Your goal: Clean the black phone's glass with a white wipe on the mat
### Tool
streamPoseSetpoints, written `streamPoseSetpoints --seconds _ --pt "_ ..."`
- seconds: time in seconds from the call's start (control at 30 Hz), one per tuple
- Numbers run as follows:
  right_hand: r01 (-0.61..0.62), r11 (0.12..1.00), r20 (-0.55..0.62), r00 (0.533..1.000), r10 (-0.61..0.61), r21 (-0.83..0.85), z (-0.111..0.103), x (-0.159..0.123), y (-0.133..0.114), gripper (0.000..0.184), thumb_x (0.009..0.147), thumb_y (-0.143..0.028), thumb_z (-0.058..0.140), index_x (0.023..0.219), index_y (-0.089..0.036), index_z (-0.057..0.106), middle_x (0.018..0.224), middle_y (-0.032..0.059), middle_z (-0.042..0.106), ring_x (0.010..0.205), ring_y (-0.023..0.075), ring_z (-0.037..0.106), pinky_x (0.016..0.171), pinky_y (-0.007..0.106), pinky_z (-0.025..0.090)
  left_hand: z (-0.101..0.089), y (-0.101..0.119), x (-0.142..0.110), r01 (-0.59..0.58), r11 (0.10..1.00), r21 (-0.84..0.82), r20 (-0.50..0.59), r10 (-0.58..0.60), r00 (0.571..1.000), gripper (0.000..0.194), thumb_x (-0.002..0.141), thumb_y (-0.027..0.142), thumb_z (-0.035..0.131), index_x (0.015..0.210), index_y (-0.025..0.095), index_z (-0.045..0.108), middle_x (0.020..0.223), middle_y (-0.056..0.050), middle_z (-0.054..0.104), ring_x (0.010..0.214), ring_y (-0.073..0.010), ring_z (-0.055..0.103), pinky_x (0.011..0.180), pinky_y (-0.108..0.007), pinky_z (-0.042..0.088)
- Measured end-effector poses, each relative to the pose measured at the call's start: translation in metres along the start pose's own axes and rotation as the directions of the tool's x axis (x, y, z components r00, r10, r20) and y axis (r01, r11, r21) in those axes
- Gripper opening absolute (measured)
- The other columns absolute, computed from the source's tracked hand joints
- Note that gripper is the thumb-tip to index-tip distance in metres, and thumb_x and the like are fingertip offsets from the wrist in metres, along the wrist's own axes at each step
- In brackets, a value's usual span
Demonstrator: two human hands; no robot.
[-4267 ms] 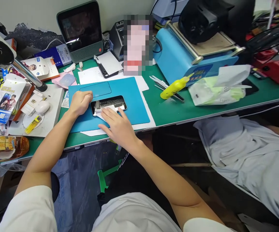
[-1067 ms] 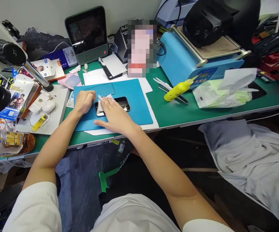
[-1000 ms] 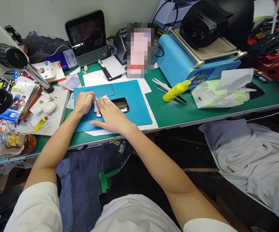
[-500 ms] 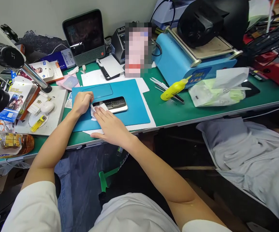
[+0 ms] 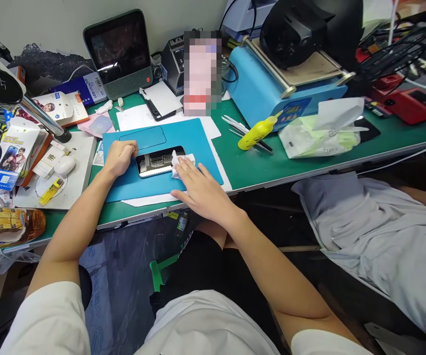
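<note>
Pressing a white tissue [image 5: 181, 161] under spread fingers, the right hand [image 5: 205, 193] covers one end of the phone [image 5: 155, 161], which lies on the blue mat [image 5: 164, 185] left of the frame's centre, while the left hand [image 5: 119, 158] is clenched beside the other end. Uneven pressure from those fingers could slide the phone across the mat, and a dirty or frayed tissue could smear its glossy face or leave lint.
</note>
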State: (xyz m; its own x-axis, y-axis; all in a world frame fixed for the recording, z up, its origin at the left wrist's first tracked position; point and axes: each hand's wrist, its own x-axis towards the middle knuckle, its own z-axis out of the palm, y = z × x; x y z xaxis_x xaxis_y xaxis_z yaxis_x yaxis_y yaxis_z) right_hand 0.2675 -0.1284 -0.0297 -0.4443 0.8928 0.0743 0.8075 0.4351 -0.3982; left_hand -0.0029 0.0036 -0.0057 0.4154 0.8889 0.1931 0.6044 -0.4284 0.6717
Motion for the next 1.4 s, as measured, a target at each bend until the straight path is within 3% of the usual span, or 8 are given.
streamPoseSetpoints --seconds 0.17,0.4,0.7,0.87,1.03,1.23,1.4 --pt "-0.041 0.999 0.044 0.998 0.041 0.005 -0.010 0.001 0.010 0.079 0.111 -0.063 0.032 0.171 -0.011 0.033 0.179 0.0186 0.026 0.168 0.0333 0.024 0.135 0.064 0.024 0.001 0.002 0.001 -0.009 1.000 0.004 0.013 0.009 1.000 0.025 0.083 0.030 0.036 0.060 0.024 0.045 0.061 -0.004 0.051 0.063 -0.0196 0.045 0.066 -0.036 0.036" --pt "-0.100 0.994 0.069 0.993 0.098 0.032 -0.014 0.044 0.016 0.081 0.110 -0.065 0.029 0.171 -0.012 0.031 0.180 0.0170 0.025 0.168 0.0363 0.023 0.135 0.068 0.019 0.001 0.004 0.000 0.037 0.999 -0.001 -0.001 -0.037 0.999 0.026 0.081 0.033 0.035 0.060 0.024 0.045 0.061 -0.003 0.049 0.063 -0.0197 0.045 0.065 -0.035 0.035" --pt "-0.116 0.993 0.058 0.992 0.116 -0.009 -0.010 0.045 0.007 0.088 0.109 -0.066 0.033 0.168 0.000 0.034 0.179 0.0234 0.025 0.169 0.0363 0.022 0.138 0.060 0.019 0.004 0.004 0.000 0.050 0.998 0.032 -0.037 -0.048 0.998 0.027 0.085 0.028 0.035 0.060 0.024 0.044 0.062 -0.003 0.053 0.066 -0.0203 0.049 0.069 -0.035 0.037" --pt "-0.045 0.999 0.011 0.999 0.045 -0.013 -0.001 0.057 -0.004 0.093 0.107 -0.070 0.035 0.167 0.001 0.036 0.176 0.0261 0.031 0.168 0.0385 0.025 0.137 0.061 0.022 0.007 0.001 0.000 0.065 0.997 0.044 -0.098 -0.060 0.993 0.028 0.086 0.026 0.036 0.059 0.024 0.045 0.061 -0.003 0.052 0.065 -0.0196 0.049 0.069 -0.036 0.036" --pt "0.119 0.993 0.060 0.991 -0.119 0.003 0.014 0.079 -0.031 0.095 0.106 -0.069 0.044 0.166 0.003 0.036 0.177 0.0255 0.028 0.168 0.0387 0.024 0.138 0.057 0.024 0.007 0.001 0.001 0.105 0.994 0.039 -0.127 -0.099 0.987 0.030 0.087 0.026 0.037 0.061 0.023 0.051 0.061 -0.003 0.056 0.065 -0.0197 0.052 0.068 -0.035 0.038" --pt "0.173 0.985 0.016 0.985 -0.173 0.027 0.025 0.088 -0.046 0.094 0.106 -0.068 0.046 0.166 0.003 0.036 0.176 0.0274 0.030 0.168 0.0385 0.024 0.138 0.058 0.022 0.003 0.004 0.001 0.152 0.980 0.126 -0.092 -0.141 0.986 0.036 0.088 0.027 0.036 0.070 0.020 0.066 0.071 -0.004 0.068 0.073 -0.0203 0.061 0.072 -0.034 0.043" --pt "0.172 0.985 0.015 0.985 -0.173 0.027 0.024 0.082 -0.034 0.085 0.107 -0.061 0.050 0.166 -0.001 0.038 0.177 0.0250 0.030 0.167 0.0368 0.026 0.136 0.059 0.026 -0.001 0.009 -0.002 0.107 0.958 0.267 0.035 -0.120 0.992 0.038 0.086 0.031 0.043 0.087 0.018 0.080 0.069 -0.004 0.068 0.073 -0.0228 0.062 0.073 -0.036 0.045"
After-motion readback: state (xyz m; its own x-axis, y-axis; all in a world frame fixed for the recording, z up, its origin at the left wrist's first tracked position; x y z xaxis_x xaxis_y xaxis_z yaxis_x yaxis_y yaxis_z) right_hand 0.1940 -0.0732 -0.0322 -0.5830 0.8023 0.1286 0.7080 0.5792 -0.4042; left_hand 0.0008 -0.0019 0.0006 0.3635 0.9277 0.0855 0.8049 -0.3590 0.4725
